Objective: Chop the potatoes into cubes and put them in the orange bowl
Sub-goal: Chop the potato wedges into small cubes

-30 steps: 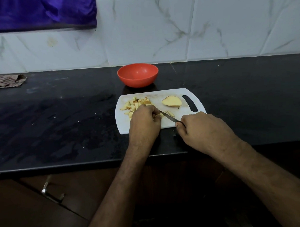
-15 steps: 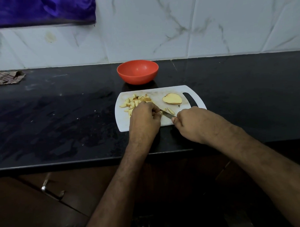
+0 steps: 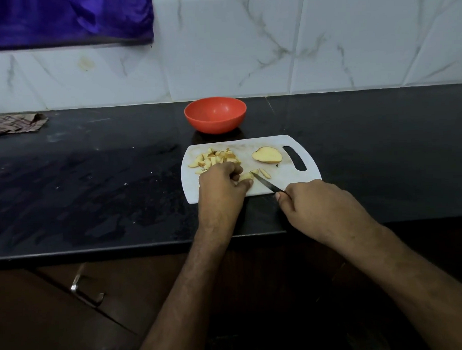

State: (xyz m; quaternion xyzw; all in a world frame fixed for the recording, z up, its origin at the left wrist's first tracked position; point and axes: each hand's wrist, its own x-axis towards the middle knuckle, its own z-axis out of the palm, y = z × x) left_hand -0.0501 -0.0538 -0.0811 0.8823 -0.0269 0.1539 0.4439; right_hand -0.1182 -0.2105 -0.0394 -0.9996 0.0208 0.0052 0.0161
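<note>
Currently the potato strip (image 3: 245,176) being cut lies near the middle of the white cutting board (image 3: 289,144), toward its near edge. Left hand (image 3: 220,187) rests on the board with fingertips (image 3: 247,183) curled down onto the strip, pinning it. Knife (image 3: 264,182) blade tip meets the strip's right end; the blade runs off toward 4 o'clock into the right hand (image 3: 317,206), which is closed around the handle just off the board's near edge. Handle itself hidden in the fist.

Two loose slivers (image 3: 265,173) lie just beside the blade tip at 2 o'clock. Pile of potato cubes (image 3: 213,158) sits at 11 o'clock from the left hand, on the board's left part, partly covered by the knuckles. Potato half (image 3: 266,155), cut face up, lies at 1 o'clock from the strip, beside the board's handle slot.

Orange bowl (image 3: 215,114) stands at 12 o'clock, just beyond the board's far edge, not touching it; no potato visible inside.

Board sits on a black countertop (image 3: 94,192). Checked cloth (image 3: 13,123) at far 10 o'clock by the marbled wall tiles (image 3: 351,39); purple fabric (image 3: 62,21) hangs above it. Cabinet handle (image 3: 86,292) below the counter edge at 7 o'clock.
</note>
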